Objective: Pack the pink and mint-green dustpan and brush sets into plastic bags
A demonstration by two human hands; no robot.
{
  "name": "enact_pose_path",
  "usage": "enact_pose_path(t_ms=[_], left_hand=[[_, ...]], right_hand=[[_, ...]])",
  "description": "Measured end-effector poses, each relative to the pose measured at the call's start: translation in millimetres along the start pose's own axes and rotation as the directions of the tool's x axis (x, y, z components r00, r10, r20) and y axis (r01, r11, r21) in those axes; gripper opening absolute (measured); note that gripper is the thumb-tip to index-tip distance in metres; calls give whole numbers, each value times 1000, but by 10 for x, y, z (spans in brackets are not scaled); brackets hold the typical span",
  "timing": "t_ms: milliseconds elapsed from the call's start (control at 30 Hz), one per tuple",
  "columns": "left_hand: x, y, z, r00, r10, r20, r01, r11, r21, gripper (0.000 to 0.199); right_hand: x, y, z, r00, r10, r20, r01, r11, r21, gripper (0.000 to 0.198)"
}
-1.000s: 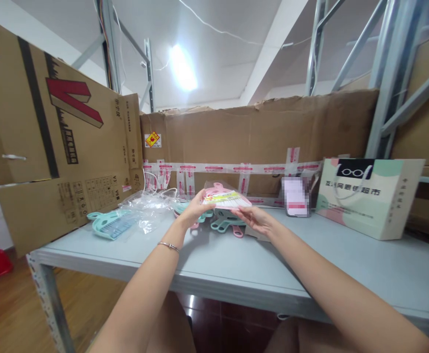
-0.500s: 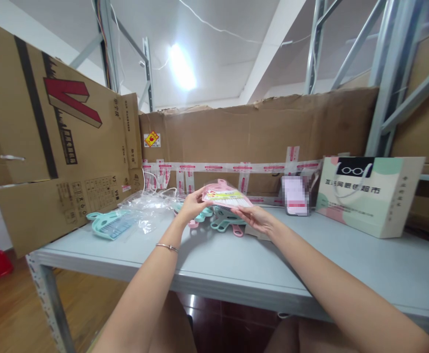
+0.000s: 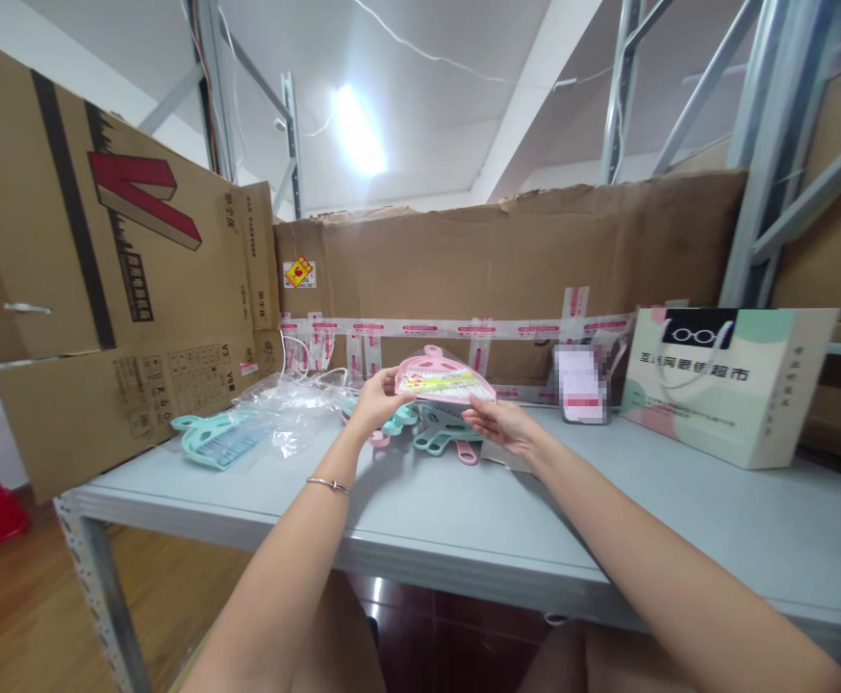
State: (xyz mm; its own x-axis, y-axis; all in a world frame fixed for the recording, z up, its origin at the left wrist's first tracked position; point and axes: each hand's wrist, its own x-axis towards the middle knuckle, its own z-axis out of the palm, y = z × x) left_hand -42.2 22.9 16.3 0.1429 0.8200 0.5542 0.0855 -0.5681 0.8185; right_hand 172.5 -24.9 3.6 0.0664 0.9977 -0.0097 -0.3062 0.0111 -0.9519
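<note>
Plainly, both grips were nearly closed: left hand [image 3: 375, 402] and right hand [image 3: 505, 426] pinched pink dustpan set [image 3: 435, 378], centre frame; teal dustpan [image 3: 204, 445] lay left on tabletop [image 3: 420, 505].

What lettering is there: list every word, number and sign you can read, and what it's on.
"V", large and red, on the left cardboard box.
"V3", on the same box.
"V6", also there.
"互…网眼…超市", gaps unclear, on the front of the carry bag.
"专业", on the bag's side.
Too small or blurred: remaining box and bag print, tape, diamond sticker, pink brush set, phone screen.
</note>
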Motion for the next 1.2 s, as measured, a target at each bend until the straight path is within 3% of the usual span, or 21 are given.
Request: enact_pose_path(t_ms=[133,200,333,600,700,767,833,933,1000,1067,1200], left_hand=[[20,-43,18,999,-19,-41,19,1000,17,44],[23,-81,35,997,-9,-82,15,997,78,33],[4,-146,75,989,-31,-146,59,979,193,15],[-50,-60,112,994,-94,-63,101,988,117,7],[-53,-5,80,995,-85,-49,92,978,188,6],[-65,21,69,998,35,-52,-16,944,331,5],[-96,52,93,968,249,-2,-219,855,469,5],[-178,121,207,844,502,190,-516,662,543,14],[-239,168,313,773,536,338,-626,563,539,15],[-287,199,410,743,513,430,-666,509,546,14],[-319,201,490,795,454,403,-604,523,602,15]], right_hand=[[42,34,10,991,-13,-136,16,1000,23,8],[36,34,29,989,-23,-148,37,995,88,7],[5,18,40,988,63,-143,-40,987,154,8],[14,20,37,977,55,-208,-14,981,195,14],[-15,-10,70,972,1,-235,49,977,207,12],[-48,-44,96,968,-33,-249,94,966,240,14],[-83,-76,120,970,-44,-240,111,955,274,17],[-123,-103,143,981,-44,-190,93,962,256,18],[-138,-108,144,993,-34,-110,56,977,206,17],[-151,-114,136,1000,-17,-22,20,988,150,18],[-197,-149,129,998,2,61,-6,998,65,19]])
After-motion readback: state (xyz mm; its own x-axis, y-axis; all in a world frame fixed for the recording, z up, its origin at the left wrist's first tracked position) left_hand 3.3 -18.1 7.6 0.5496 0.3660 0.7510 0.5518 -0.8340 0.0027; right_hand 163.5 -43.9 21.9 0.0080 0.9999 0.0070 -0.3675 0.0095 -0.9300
